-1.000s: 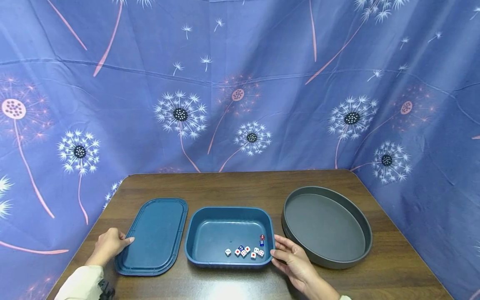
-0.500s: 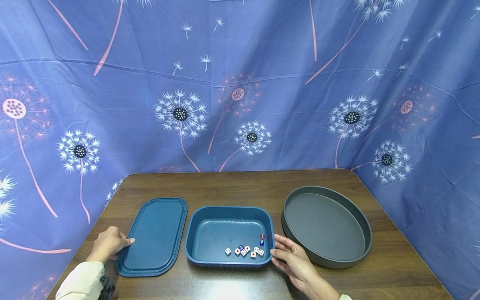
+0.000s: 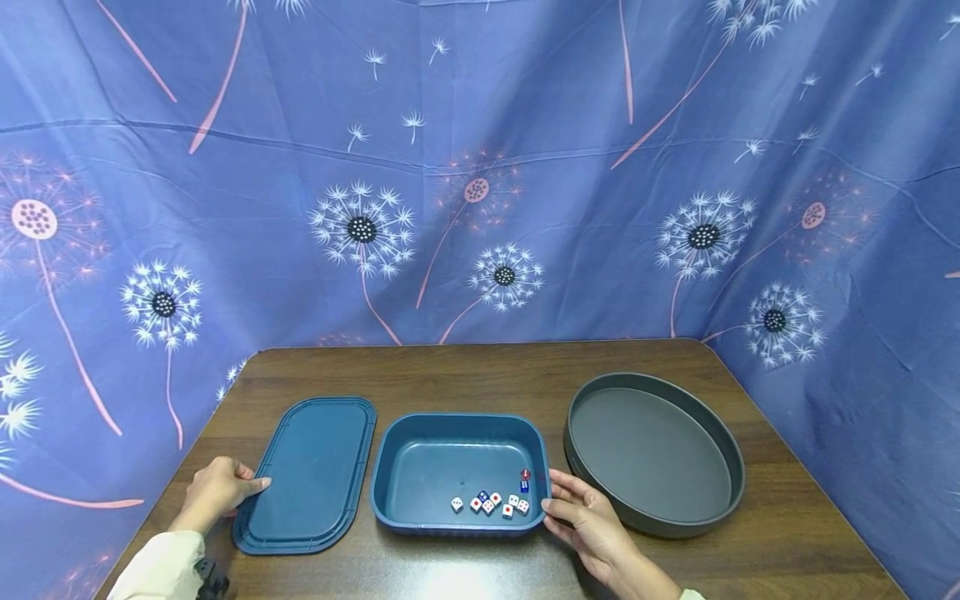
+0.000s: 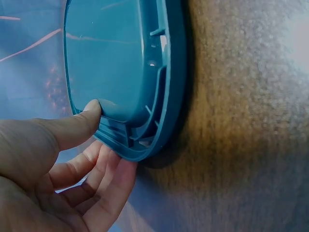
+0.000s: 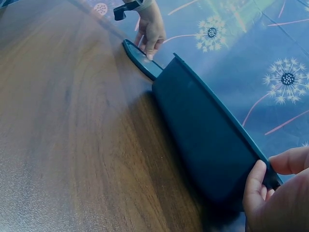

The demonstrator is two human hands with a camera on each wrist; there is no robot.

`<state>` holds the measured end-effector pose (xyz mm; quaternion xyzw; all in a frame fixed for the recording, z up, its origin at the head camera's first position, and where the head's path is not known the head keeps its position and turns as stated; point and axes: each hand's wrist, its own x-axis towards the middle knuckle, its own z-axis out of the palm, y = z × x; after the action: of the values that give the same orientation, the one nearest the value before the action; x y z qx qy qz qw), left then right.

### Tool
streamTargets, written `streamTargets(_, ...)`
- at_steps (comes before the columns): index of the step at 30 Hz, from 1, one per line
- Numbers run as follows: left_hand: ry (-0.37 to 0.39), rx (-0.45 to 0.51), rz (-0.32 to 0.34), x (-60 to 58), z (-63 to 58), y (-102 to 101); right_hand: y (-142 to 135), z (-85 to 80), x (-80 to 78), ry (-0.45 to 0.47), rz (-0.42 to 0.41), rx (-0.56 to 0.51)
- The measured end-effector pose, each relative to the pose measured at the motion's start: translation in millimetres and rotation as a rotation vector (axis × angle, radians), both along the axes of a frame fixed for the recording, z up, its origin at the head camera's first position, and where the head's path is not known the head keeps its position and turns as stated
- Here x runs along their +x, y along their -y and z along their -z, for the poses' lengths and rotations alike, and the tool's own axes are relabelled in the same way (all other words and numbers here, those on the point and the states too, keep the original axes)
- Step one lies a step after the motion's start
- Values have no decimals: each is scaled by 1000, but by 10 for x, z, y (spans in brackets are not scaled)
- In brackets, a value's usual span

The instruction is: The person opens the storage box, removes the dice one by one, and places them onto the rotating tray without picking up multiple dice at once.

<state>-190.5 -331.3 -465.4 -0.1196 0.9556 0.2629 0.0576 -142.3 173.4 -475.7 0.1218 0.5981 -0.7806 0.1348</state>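
Observation:
A blue rectangular lid lies at the left of the table. My left hand pinches its near left edge, thumb on top and fingers beneath, as the left wrist view shows. To the lid's right stands an open blue plastic box. Several small dice lie inside, mostly white, gathered toward the near right; a red die and a blue die sit by the right wall. My right hand holds the box's right end, thumb and fingers at the near corner and side.
A round dark grey tray with a raised rim stands right of the box, close behind my right hand. Everything rests on a brown wooden table. Behind it hangs a blue cloth with dandelion prints.

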Motion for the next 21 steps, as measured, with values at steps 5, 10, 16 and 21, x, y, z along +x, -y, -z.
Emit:
streamTargets(5,4,6,7,-16,2,8,-37,-22,-3,-10,-48,23)
streamTargets(10,-6,-30,41,-54,-54,-10,-122,-108,-10,-24,-136,67)
streamTargets(16,-93,-77,73,-130,-199,-132,-334,-354,-50,-86,-226,134)
streamTargets(21,-166,-78,108,-144,-300,-316,-692,-610,-115,-184,-204,131)
